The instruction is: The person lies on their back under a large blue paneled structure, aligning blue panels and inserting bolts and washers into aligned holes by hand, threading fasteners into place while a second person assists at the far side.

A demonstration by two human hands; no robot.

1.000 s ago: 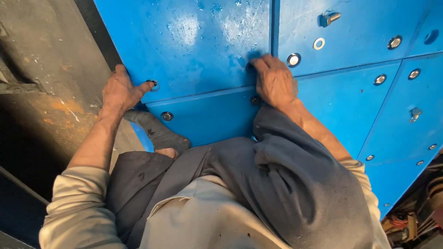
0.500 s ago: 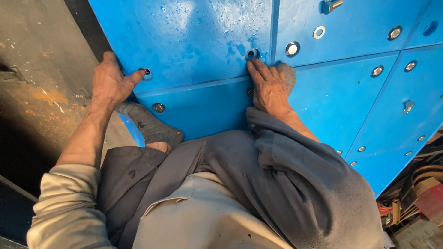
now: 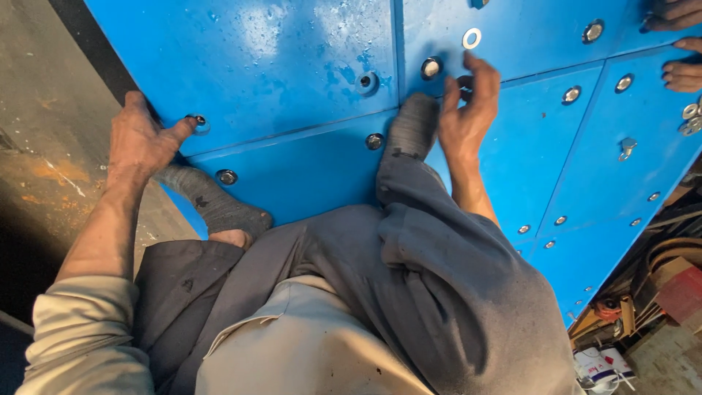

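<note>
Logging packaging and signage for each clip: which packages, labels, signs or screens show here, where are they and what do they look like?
White container: bottom right corner on the floor, rounded, white with a dark label patch; too small to tell more.
Red-brown box: right edge, among the clutter below the blue panel, flat and rectangular.
No signs or screens are in view.

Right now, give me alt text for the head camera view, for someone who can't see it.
A person sits on blue bolted panels, left hand pressing a bolt at the panel's edge, right hand with fingers spread beside another bolt. A loose washer lies just above; another person's fingers show top right.
</note>
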